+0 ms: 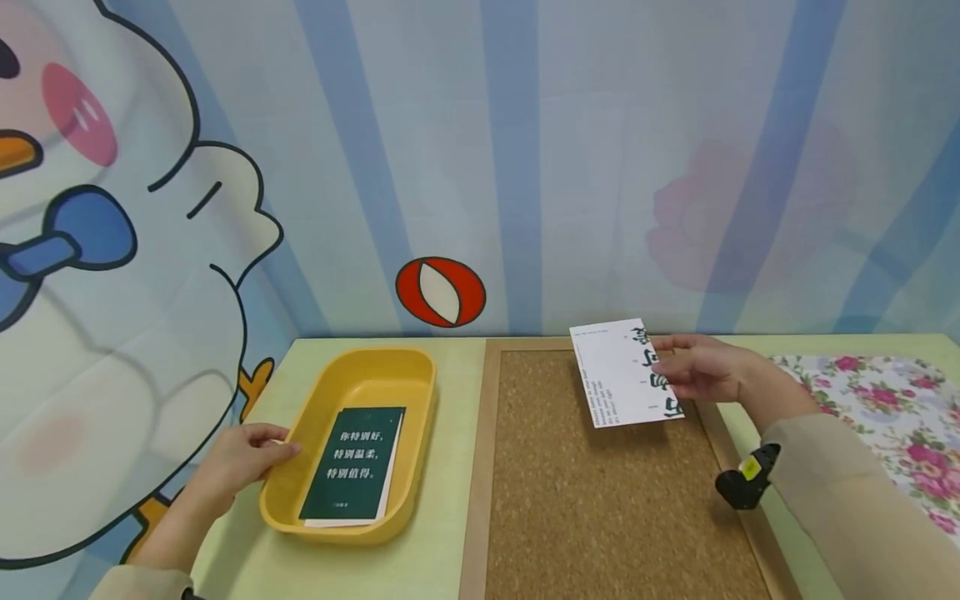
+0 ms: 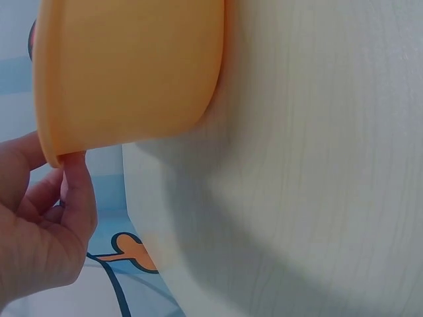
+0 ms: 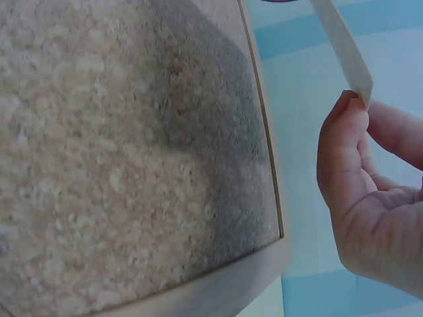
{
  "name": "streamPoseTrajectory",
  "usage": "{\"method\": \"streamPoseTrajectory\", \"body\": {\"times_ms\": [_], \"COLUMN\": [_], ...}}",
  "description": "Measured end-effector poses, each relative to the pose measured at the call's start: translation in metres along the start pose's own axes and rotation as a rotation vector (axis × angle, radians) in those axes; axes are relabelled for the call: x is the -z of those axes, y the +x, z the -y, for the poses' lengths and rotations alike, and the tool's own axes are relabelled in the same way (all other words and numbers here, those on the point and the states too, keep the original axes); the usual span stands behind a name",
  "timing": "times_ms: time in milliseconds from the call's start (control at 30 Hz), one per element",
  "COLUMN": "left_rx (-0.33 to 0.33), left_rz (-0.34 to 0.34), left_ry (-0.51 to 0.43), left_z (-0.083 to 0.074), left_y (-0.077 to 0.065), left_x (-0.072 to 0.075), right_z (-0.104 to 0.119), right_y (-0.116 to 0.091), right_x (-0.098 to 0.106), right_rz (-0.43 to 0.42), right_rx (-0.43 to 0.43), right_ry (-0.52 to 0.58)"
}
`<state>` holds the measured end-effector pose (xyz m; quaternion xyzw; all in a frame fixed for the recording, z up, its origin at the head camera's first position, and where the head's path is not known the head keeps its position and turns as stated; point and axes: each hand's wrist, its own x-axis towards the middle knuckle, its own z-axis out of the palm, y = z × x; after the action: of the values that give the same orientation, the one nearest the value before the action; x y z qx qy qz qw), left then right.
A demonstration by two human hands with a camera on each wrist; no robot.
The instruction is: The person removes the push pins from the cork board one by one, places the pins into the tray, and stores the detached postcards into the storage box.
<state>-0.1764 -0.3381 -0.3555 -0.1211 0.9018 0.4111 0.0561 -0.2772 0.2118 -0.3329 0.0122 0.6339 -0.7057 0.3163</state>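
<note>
My left hand (image 1: 243, 458) pinches the left rim of a yellow tray (image 1: 420, 467); in the left wrist view thumb and fingers (image 2: 78, 191) close on that rim. Inside the tray lies a dark green card (image 1: 356, 458) with white Chinese characters, on top of a white-edged one. Over the far right part of a wood-framed cork board (image 1: 585, 508), my right hand (image 1: 705, 369) pinches a white card (image 1: 618, 375) by its right edge. Dark brush characters and small text are printed on it. The right wrist view shows the card (image 3: 344, 49) edge-on between thumb and fingers, above the board.
A floral mat (image 1: 900, 408) lies right of the board, partly under the right sleeve (image 1: 847, 483). The pale yellow table (image 1: 457, 400) ends at a blue-striped backdrop (image 1: 585, 167) with a cartoon bird. A black wrist device (image 1: 746, 479) sits at the right cuff.
</note>
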Motion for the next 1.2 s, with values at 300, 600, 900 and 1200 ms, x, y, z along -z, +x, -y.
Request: {"method": "streamPoseTrajectory", "body": {"times_ms": [300, 600, 900, 1200], "left_rx": [0.001, 0.009, -0.002, -0.009], "left_rz": [-0.003, 0.008, 0.014, 0.035], "left_ry": [0.001, -0.019, -0.019, -0.011], "left_z": [-0.001, -0.001, 0.0, -0.003], "left_y": [0.0, 0.001, 0.001, -0.001], "left_x": [0.0, 0.001, 0.0, 0.002], "right_z": [0.006, 0.007, 0.012, 0.014], "right_y": [0.001, 0.004, 0.001, 0.004], "right_x": [-0.012, -0.026, -0.047, -0.062], "right_rz": [0.03, 0.039, 0.03, 0.044], "right_rx": [0.019, 0.038, 0.049, 0.058], "right_ry": [0.046, 0.06, 0.076, 0.091]}}
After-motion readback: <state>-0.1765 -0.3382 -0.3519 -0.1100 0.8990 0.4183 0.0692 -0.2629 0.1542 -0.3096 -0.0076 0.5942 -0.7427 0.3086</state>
